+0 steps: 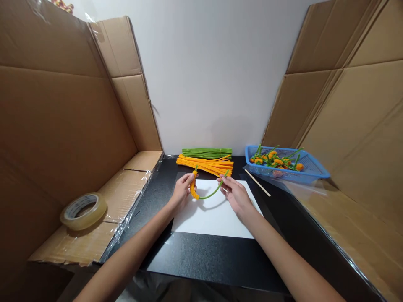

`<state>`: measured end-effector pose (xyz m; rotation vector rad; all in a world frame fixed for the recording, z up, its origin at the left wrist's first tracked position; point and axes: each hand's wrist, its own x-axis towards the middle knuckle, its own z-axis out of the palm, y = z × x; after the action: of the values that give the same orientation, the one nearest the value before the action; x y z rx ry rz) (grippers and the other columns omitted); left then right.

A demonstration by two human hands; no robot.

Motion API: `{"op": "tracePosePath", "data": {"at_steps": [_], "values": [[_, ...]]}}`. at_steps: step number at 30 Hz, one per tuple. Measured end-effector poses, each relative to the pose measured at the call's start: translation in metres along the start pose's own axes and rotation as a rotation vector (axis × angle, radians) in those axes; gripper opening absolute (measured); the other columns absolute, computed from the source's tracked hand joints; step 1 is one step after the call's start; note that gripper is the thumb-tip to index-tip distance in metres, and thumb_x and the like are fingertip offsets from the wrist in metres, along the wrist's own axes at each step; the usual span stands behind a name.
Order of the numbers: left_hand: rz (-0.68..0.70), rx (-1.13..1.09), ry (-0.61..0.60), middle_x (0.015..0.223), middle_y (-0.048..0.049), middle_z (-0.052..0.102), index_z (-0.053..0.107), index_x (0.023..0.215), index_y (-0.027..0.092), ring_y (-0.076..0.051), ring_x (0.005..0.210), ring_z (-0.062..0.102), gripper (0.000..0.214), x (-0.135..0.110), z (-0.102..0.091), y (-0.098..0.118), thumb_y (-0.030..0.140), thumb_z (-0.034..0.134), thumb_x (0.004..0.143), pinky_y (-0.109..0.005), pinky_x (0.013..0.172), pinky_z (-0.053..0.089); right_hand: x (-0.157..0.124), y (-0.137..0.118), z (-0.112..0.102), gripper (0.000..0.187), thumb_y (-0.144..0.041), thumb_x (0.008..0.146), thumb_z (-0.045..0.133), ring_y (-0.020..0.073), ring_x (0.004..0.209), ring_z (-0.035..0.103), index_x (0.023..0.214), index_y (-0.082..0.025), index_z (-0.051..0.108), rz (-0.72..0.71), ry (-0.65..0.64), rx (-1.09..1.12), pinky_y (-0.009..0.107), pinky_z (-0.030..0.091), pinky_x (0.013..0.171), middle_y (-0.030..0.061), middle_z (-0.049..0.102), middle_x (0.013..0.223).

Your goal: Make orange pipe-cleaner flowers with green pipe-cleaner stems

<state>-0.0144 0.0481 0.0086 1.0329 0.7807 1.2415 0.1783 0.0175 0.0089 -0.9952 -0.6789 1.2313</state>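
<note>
Over the white sheet (208,218), a green pipe cleaner (210,195) hangs in a U-shaped bend between my two hands. An orange pipe cleaner (193,191) is coiled around its left part, with a short green tip sticking out at the top. My left hand (182,189) pinches the coiled orange end. At the bare green end, my right hand (233,191) has its fingers closed on the stem. Behind my hands lie a bundle of orange pipe cleaners (204,165) and a bundle of green pipe cleaners (206,152).
A blue basket (315,170) with several orange and green pipe-cleaner pieces (277,161) stands at the back right. A thin wooden stick (257,183) lies before it. A tape roll (83,210) rests on cardboard at left. Cardboard walls (56,126) flank the black table (201,258).
</note>
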Motion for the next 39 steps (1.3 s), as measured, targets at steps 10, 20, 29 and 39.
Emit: {"op": "tracePosePath", "data": {"at_steps": [10, 20, 29, 39], "values": [[-0.073, 0.023, -0.1, 0.059, 0.0071, 0.037, 0.068, 0.086, 0.012, -0.003, 0.047, 0.034, 0.044, -0.007, 0.009, -0.001, 0.053, 0.079, 0.073, -0.018, 0.046, 0.024, -0.008, -0.003, -0.001, 0.034, -0.016, 0.097, 0.05, 0.0212, 0.075, 0.066, 0.124, -0.019, 0.07, -1.136, -0.056, -1.278, 0.033, 0.049, 0.073, 0.008, 0.075, 0.085], [-0.111, 0.124, -0.197, 0.056, 0.0067, 0.034, 0.07, 0.082, 0.011, -0.003, 0.048, 0.027, 0.044, -0.004, 0.002, 0.0, 0.054, 0.077, 0.075, -0.019, 0.047, 0.019, -0.012, -0.009, -0.002, 0.036, -0.005, 0.095, 0.05, 0.0172, 0.073, 0.058, 0.119, -0.02, 0.072, -1.419, -0.075, -1.57, 0.032, 0.035, 0.067, 0.0069, 0.073, 0.085], [-0.124, 0.158, -0.178, 0.055, 0.0078, 0.029, 0.069, 0.076, 0.011, -0.004, 0.047, 0.022, 0.044, -0.001, -0.001, -0.002, 0.054, 0.076, 0.074, -0.02, 0.046, 0.016, -0.013, -0.011, 0.001, 0.033, -0.006, 0.097, 0.047, 0.0167, 0.072, 0.054, 0.11, -0.021, 0.074, -1.384, -0.15, -1.541, 0.031, 0.032, 0.066, 0.0063, 0.069, 0.081], [-0.079, 0.149, -0.179, 0.055, 0.0077, 0.035, 0.056, 0.073, 0.015, -0.003, 0.045, 0.025, 0.05, -0.01, 0.01, -0.004, 0.061, 0.076, 0.072, -0.02, 0.045, 0.016, -0.017, -0.001, 0.007, 0.027, -0.01, 0.099, 0.047, 0.0193, 0.077, 0.061, 0.112, -0.016, 0.07, -1.336, -0.266, -1.449, 0.031, 0.041, 0.071, 0.0079, 0.072, 0.083]]}}
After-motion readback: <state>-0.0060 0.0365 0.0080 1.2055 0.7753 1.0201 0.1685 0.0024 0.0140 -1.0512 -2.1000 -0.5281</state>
